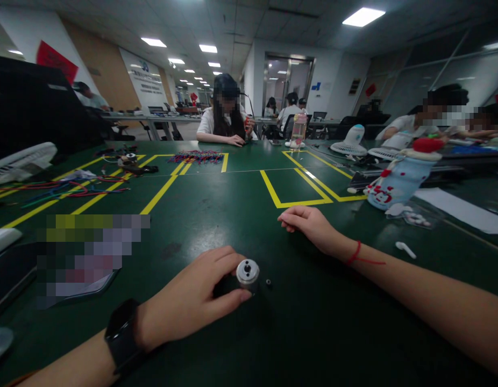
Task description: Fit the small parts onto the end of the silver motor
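Observation:
My left hand (200,290), with a dark watch on the wrist, has its thumb and fingers around a small silver metal motor (248,272). The motor stands upright on the green table, its round top showing a dark centre and small holes. Just right of it lies a tiny dark ring-shaped part (268,282). Farther forward and to the right, my right hand (311,226) rests over the table with its fingers curled and pressed together. Whatever is between those fingertips, if anything, is hidden. A red string circles the right wrist.
The green table (217,215) carries yellow tape outlines. Loose wires (79,188) lie left; a wire bundle (198,156) lies at the back. A blue bottle (406,177), a white earbud (405,249) and small fans (351,142) are on the right. A person (227,115) sits opposite.

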The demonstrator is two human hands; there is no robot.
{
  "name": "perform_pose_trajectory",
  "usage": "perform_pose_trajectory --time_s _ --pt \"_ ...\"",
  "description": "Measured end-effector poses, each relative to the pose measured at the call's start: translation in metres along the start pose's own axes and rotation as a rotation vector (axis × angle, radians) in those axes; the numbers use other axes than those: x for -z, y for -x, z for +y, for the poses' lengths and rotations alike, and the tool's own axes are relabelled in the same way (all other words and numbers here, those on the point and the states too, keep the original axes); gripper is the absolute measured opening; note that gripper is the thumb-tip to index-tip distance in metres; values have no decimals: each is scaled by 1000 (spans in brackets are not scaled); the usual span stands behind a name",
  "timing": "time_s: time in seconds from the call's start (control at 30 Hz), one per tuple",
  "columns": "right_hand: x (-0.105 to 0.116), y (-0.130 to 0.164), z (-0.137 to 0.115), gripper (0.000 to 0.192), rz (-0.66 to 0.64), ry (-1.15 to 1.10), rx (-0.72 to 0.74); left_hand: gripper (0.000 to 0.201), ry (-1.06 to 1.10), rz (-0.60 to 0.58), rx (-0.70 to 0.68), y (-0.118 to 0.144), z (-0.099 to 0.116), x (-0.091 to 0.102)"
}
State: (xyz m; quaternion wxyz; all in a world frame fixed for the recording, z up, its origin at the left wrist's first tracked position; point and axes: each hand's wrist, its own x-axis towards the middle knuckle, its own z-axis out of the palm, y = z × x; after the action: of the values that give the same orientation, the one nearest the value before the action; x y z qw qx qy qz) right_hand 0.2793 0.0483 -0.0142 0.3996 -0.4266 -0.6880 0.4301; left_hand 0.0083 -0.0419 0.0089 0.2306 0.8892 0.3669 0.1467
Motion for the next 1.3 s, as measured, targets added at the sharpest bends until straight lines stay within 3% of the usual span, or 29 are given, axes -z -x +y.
perform_pose_trajectory --time_s 0.1,0.2,0.3,0.4,0.63,0.73,0.9,1.07,1.2,1.3 --pt "-1 9 -13 20 -88 87 43 21 -1 -2 7 0 2 0" --pt "-6 21 -29 16 -267 173 104 21 5 -1 9 -2 4 -1" --pt "-14 31 -39 19 -468 327 262 17 16 -9 4 -3 3 -1" --pt "-22 35 -42 14 -531 455 401 16 17 -6 2 -4 3 0" --pt "-43 38 -64 14 -204 268 444 18 -17 14 -7 -2 -4 -2" --pt "-54 41 -74 11 -196 309 469 16 -25 14 -17 1 -7 -3" --pt "-62 44 -78 11 -245 311 377 16 -16 23 -35 3 -6 -2" --pt "-52 41 -77 14 -228 208 287 18 -17 33 -15 1 1 0" --pt "-29 23 -51 21 30 73 111 19 -3 20 -4 -1 4 1" --pt "-9 5 -22 25 129 55 51 22 -1 21 -6 -3 4 1"
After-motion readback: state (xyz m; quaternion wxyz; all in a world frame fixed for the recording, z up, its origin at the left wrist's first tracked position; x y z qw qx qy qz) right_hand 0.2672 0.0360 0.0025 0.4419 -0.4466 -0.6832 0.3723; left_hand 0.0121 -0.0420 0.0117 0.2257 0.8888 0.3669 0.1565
